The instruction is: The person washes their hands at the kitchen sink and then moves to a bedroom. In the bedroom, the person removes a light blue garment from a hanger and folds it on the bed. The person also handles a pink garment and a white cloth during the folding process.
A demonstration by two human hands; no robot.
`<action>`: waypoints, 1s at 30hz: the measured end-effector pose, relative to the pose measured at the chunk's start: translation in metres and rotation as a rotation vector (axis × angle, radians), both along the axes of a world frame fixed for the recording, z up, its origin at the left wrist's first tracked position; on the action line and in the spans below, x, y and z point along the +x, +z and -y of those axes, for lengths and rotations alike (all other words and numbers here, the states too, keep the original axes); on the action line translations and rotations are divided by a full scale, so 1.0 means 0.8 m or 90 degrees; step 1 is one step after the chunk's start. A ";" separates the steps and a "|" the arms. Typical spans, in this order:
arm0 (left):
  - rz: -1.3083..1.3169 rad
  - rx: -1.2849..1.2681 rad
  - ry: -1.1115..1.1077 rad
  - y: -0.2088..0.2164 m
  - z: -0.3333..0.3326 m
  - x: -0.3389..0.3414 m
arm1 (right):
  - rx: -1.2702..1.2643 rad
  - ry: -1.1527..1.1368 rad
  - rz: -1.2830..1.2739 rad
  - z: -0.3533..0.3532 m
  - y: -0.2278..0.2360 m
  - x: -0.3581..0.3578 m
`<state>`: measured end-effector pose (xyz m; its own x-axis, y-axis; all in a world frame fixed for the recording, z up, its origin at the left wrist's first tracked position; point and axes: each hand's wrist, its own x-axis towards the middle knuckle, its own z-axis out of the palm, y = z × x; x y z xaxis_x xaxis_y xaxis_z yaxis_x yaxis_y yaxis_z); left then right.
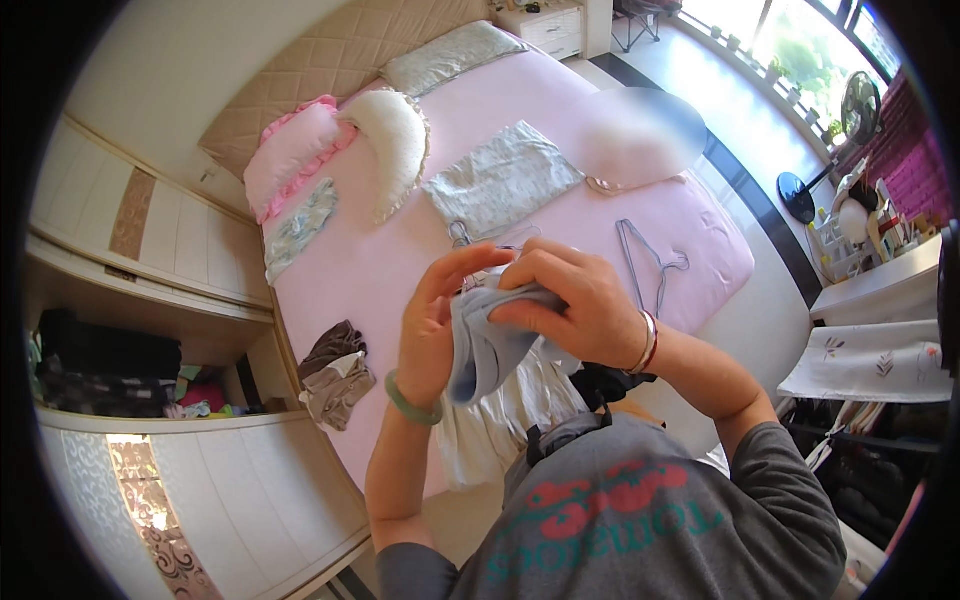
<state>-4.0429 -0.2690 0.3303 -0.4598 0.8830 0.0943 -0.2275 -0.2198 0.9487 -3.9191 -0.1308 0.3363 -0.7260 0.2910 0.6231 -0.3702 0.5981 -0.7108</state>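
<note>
A small light blue-grey cloth garment [490,340], folded over itself, is held up in front of my body above the near part of the bed; its exact kind is not clear. My right hand [575,300] pinches its upper edge between thumb and fingers. Curled round the garment's left side is my left hand [432,318], its fingertips close to those of the right. Below the hands hangs a cream pleated cloth [480,430], partly hidden by them. A grey wire hanger [655,262] lies on the bed to the right of my right hand.
The pink-sheeted bed [390,265] bears a folded pale patterned cloth [505,175], a cream crescent pillow [395,150], a pink ruffled pillow [300,155] and brown clothes [337,378]. An open wardrobe [180,412] stands at left; a fan [797,198] and a clothes rack [870,430] are at right.
</note>
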 end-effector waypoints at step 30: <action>-0.201 -0.170 -0.156 0.012 0.037 -0.034 | 0.035 0.047 0.096 -0.023 -0.104 0.052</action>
